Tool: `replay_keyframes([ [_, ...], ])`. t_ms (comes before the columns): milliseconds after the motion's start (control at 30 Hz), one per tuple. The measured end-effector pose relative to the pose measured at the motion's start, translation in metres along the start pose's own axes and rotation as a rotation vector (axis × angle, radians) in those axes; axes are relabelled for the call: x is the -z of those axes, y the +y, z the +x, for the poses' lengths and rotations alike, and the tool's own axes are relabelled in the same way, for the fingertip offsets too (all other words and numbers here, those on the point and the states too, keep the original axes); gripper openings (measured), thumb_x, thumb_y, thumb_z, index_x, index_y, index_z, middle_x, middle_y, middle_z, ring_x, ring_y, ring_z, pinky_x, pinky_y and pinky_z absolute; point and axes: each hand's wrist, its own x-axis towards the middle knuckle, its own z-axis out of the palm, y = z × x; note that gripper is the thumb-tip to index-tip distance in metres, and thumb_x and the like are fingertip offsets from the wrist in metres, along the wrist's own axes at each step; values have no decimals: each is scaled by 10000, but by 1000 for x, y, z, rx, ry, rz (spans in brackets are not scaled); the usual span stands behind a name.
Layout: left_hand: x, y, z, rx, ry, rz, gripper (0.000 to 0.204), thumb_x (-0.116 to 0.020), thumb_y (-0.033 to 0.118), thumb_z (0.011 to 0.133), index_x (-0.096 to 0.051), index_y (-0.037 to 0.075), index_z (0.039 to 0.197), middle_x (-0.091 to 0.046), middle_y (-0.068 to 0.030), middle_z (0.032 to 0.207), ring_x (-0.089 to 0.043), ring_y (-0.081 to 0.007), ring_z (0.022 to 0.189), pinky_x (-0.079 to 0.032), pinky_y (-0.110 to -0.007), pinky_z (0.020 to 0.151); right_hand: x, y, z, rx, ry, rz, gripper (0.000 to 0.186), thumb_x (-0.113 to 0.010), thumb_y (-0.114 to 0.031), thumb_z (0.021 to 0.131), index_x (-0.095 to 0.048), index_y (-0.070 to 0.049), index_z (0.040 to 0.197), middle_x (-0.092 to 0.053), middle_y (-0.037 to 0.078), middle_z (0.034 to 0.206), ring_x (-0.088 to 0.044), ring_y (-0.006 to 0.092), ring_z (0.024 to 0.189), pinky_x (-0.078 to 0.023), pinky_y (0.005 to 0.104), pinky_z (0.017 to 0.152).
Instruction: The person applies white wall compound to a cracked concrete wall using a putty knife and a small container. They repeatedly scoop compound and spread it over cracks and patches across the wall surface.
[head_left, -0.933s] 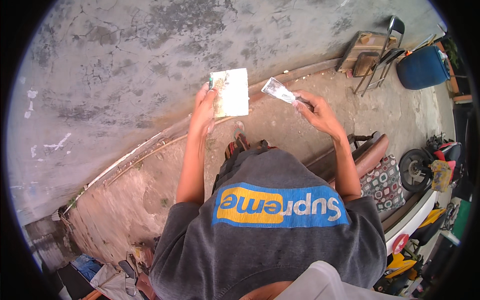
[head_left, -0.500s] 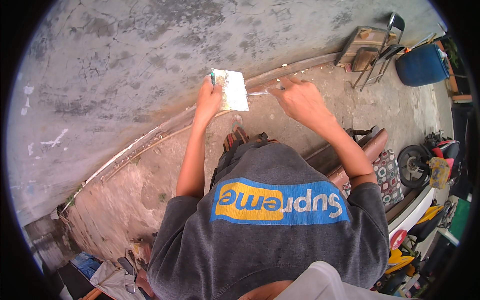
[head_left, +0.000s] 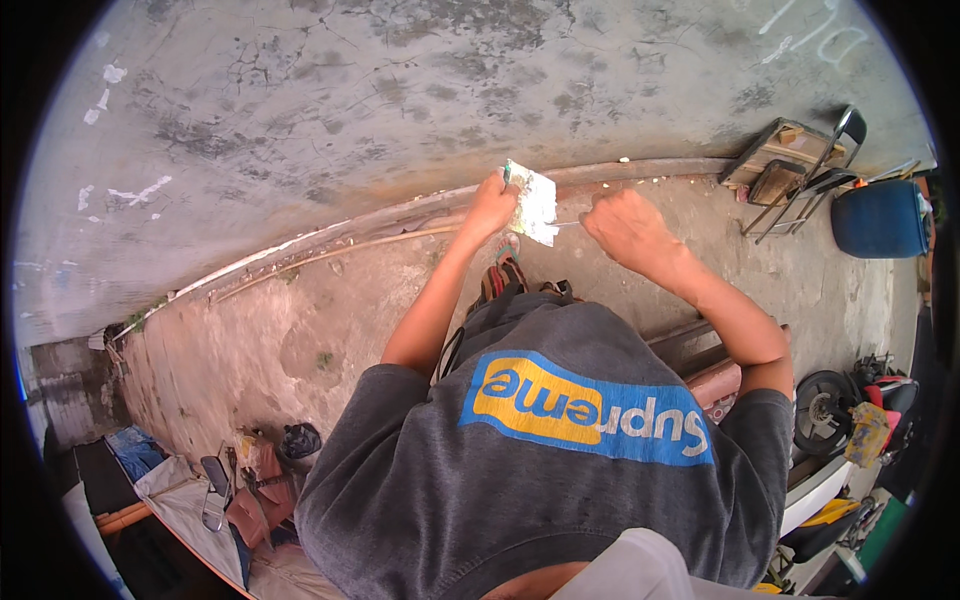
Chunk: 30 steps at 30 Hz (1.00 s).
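Note:
My left hand (head_left: 490,207) is closed on the edge of a flat, squarish plate (head_left: 536,200). The plate is coated in patchy white, with a bit of green where my fingers grip it. To its right, my right hand (head_left: 630,232) is closed round a thin, pale metal blade-like tool (head_left: 568,224). Its tip meets the lower right edge of the plate, and its handle is hidden in my fist. Both hands are held out in front of me, well above the ground.
A stained, cracked grey wall (head_left: 400,90) rises ahead. At right stand a folding chair (head_left: 815,180), a wooden panel (head_left: 775,155), a blue barrel (head_left: 880,220) and a motorbike (head_left: 825,410). Bags and cloths (head_left: 190,480) lie at lower left, and a brown bench (head_left: 715,380) is beside me.
The whole view has swung, so both hands sit further right and lower in it. The plate is tilted more, and my right hand with the tool is a little closer to it.

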Motion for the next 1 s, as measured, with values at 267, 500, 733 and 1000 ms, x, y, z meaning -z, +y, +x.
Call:
replay_keyframes([
  [267, 45, 3, -33, 260, 252, -694, 425, -469, 187, 915, -443, -70, 1253, -596, -156, 1153, -576, -252, 1066, -447, -355, 895, 13, 88, -12, -274, -190, 846, 185, -632, -190, 843, -714, -38, 910, -612, 102, 640, -573, 166, 602, -447, 323, 584],
  [500, 127, -51, -31, 233, 234, -1022, 449, -436, 305, 952, -473, -27, 1252, -603, -136, 1143, -616, -235, 997, -518, -379, 838, -58, 73, -11, -538, 64, 1826, 326, -511, -167, 954, -579, -7, 1229, -614, 23, 800, -529, 91, 638, -450, 246, 560],
  [733, 285, -56, 34, 196, 298, -622, 447, -582, 303, 900, -535, -30, 1195, -641, -102, 1020, -644, -192, 856, -530, -318, 723, -48, 73, 92, -608, 968, 2097, 406, -470, -131, 960, -464, -7, 1347, -588, 55, 987, -539, 110, 742, -482, 264, 605],
  [1000, 383, 14, 134, 196, -54, -236, 518, -658, 241, 858, -506, -88, 1229, -607, -156, 1125, -593, -200, 991, -477, -302, 837, -49, 108, 239, -973, 1431, 1509, 393, -465, -144, 974, -461, -27, 1349, -493, 29, 985, -514, 90, 754, -460, 240, 627],
])
